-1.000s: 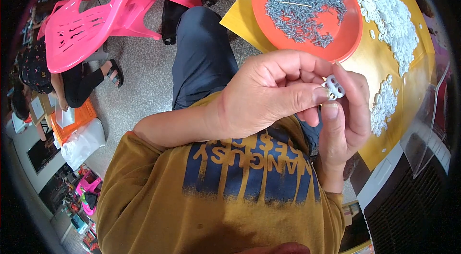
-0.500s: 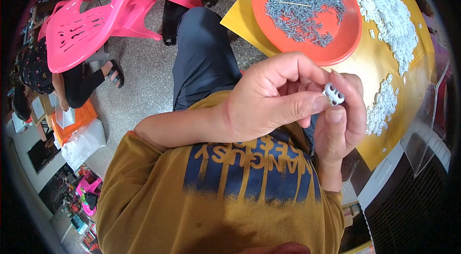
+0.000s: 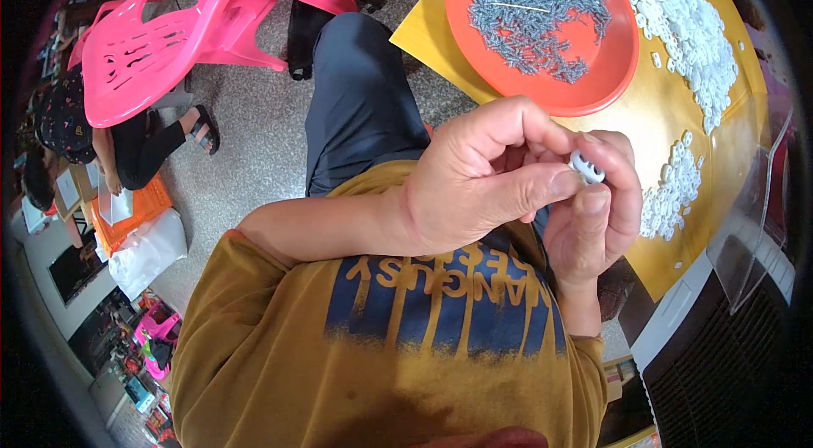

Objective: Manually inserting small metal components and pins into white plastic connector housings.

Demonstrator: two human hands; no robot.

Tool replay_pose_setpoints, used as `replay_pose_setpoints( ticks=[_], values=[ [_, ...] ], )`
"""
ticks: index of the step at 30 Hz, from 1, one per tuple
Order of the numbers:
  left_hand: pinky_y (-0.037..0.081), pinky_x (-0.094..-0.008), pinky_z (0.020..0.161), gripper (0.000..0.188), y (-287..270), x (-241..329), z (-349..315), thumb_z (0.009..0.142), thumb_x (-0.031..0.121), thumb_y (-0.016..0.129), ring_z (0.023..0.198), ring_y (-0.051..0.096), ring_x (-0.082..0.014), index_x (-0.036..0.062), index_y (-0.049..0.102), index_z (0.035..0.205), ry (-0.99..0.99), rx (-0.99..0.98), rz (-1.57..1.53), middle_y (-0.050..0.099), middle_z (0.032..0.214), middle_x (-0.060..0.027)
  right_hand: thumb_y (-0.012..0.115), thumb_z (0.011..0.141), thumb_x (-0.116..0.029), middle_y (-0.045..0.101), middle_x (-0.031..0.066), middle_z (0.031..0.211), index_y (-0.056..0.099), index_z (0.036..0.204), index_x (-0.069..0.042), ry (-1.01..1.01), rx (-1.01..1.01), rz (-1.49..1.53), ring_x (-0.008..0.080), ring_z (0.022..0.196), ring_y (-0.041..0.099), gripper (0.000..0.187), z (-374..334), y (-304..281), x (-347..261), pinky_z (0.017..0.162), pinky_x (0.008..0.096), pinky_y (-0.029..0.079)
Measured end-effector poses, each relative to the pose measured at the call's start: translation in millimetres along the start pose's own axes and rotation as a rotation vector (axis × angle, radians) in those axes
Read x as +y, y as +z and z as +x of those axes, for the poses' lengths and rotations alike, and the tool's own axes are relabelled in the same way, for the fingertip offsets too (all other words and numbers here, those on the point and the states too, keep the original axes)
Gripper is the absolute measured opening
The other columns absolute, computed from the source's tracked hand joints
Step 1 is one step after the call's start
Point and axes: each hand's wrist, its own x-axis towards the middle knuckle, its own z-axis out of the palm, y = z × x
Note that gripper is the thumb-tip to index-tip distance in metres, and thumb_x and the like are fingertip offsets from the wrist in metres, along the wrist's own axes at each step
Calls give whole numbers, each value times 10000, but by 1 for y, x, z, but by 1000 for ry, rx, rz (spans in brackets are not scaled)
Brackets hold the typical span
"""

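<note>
Between my two hands is a small white plastic piece [image 3: 586, 167] with dark holes, shaped like a cord stopper. My left hand [image 3: 500, 168] pinches it from the left with thumb and forefinger. The fingers and thumb of my right hand [image 3: 603, 219] close on it from the right. Part of the piece is hidden behind the fingertips. Just beyond my hands, an orange-red plastic basin [image 3: 605, 80] holds a heap of small grey metal springs [image 3: 533, 12], with a thin pale stick [image 3: 518, 6] lying on them.
The yellow tabletop [image 3: 423, 29] carries a large pile of white plastic parts [image 3: 677, 16] and a smaller pile [image 3: 671, 194]. A clear plastic sheet [image 3: 754, 219] stands at the right. Pink chairs [image 3: 161, 41] stand at the left, near another seated person [image 3: 63, 122].
The white piece has turned slightly between my fingertips. My right fingers have closed in and shifted a little left, covering more of it.
</note>
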Motion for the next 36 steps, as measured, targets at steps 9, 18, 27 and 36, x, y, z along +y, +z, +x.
replay_pose_setpoints(
  ticks=[9,18,27,36],
  values=[
    [386,-158,527,194,4,-7,-3,829,61,540,603,458,-33,57,445,998,106,24,47,490,765,-1,416,882,-327,457,116,936,468,1053,20,-13,31,26,163,810,459,390,1,8,0,723,281,391],
    [390,-163,533,237,2,-6,-5,817,28,545,625,463,-33,49,444,1030,136,-51,72,473,813,-14,368,892,-385,477,134,938,468,1035,7,-77,16,-149,172,783,471,430,-1,5,-1,682,279,412],
    [397,-161,524,227,3,-7,-5,815,18,543,611,463,-34,44,444,1017,153,-36,112,469,814,-18,321,904,-391,492,135,888,467,1016,18,-143,55,-289,181,754,479,449,-1,7,0,660,279,408],
    [394,-168,479,172,7,-7,-3,819,-5,524,577,467,-46,26,441,966,184,-40,109,472,824,-44,297,919,-344,469,119,837,436,1009,-6,-216,122,-252,173,719,471,376,-2,12,7,629,274,394]
  ],
)
